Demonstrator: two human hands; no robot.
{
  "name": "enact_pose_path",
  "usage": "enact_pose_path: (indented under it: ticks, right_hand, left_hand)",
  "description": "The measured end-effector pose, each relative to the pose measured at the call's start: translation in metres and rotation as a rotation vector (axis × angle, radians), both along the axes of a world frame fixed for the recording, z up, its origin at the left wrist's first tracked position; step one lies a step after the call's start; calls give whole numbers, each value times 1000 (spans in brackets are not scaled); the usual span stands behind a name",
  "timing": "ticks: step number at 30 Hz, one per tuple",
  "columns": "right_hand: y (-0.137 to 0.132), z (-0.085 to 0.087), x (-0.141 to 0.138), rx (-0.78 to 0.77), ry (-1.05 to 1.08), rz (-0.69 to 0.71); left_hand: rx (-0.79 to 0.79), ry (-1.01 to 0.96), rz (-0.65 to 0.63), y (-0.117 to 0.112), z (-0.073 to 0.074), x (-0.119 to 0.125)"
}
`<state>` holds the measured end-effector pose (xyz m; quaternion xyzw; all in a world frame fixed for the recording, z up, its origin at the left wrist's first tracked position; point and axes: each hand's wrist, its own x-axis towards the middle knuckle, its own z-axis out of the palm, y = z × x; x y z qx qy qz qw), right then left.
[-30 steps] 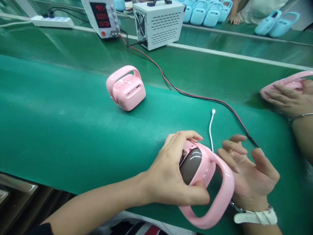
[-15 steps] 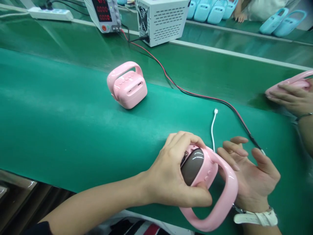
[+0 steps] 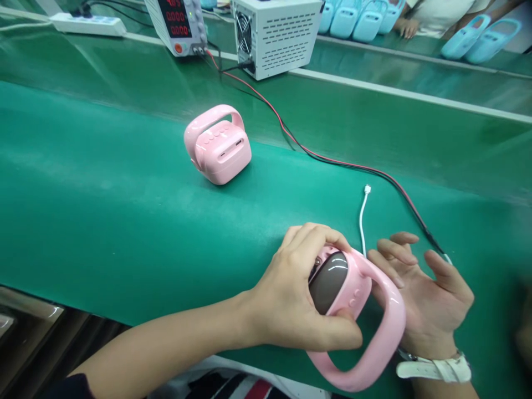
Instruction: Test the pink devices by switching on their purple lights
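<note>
My left hand [image 3: 297, 293] grips a pink handled gadget [image 3: 357, 316] with a dark glossy face, held low over the near edge of the green belt [image 3: 103, 210]. Its big pink loop handle curves down to the right. My right hand [image 3: 424, 299] lies palm up just right of the gadget, fingers spread, holding nothing, a white watch strap on its wrist. A thin white cable [image 3: 362, 219] runs from between my hands up the belt, its plug end free. A second pink gadget [image 3: 219, 144] sits alone further up the belt.
A red and black wire [image 3: 332, 162] crosses the belt from a power supply with a red display [image 3: 179, 25] and a white vented box [image 3: 276, 33] at the back. Blue gadgets [image 3: 357, 19] line the far bench, where another person's hand rests. A white power strip [image 3: 89, 23] lies back left.
The other person's hand and the pink gadget under it at the right edge have gone out of view. My hands and the held gadget have barely shifted.
</note>
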<state>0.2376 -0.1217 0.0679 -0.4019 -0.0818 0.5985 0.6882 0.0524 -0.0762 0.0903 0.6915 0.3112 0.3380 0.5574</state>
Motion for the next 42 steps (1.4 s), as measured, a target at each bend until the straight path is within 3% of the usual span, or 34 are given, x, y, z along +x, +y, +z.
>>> enact_pose_path:
  ticks: [8,16,20,23,27,29,33,35,37,39,42]
  right_hand:
    - [-1,2,-1,22,62,5]
    - [-1,2,-1,-28,-97,52]
    - [-1,2,0,-38,-169,75]
    - [-1,0,1,-20,-203,74]
    - [-1,-4,2,12,-149,46]
    - [-2,-7,5,-5,-70,16]
    - [-2,-14,7,-13,11,-20]
    - [-1,-17,3,29,-152,42]
    - [1,-19,-7,59,-425,150]
    - [5,-21,-19,77,-611,276]
    - [12,-25,-32,127,-601,401]
  left_hand:
    - [-1,11,7,1,0,-1]
    - [-31,23,14,1,-1,-2]
    - [-74,77,26,10,-8,-2]
    - [-24,105,87,20,-13,-5]
    - [10,160,37,34,-4,-23]
    - [136,130,179,48,7,-41]
    - [592,166,791,88,32,-86]
    - [697,246,888,99,35,-96]
    - [753,195,752,94,26,-91]
    - [696,82,473,77,9,-74]
    - [246,3,108,46,-21,-43]
